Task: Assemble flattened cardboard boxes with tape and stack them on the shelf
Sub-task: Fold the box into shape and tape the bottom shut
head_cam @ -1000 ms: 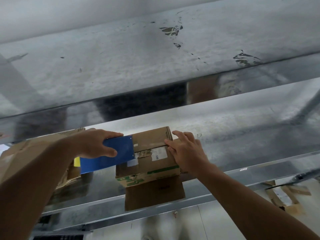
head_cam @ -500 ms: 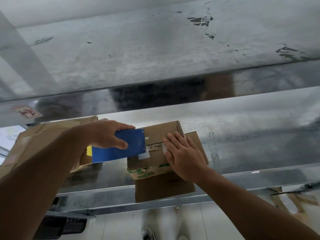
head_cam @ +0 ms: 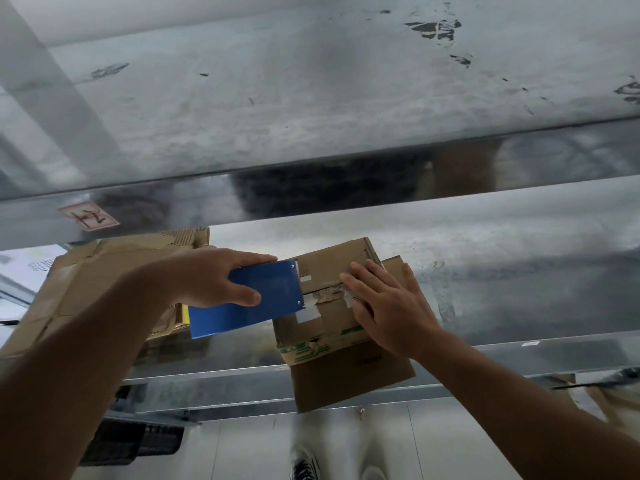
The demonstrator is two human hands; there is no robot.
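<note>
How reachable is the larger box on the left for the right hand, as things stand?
Probably not without a detour. The right hand lies flat on the small box, and the left hand, gripping the blue tape dispenser, sits with its forearm between it and the larger box.

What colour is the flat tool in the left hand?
Blue; the flat blue tool shows best in head view.
</note>
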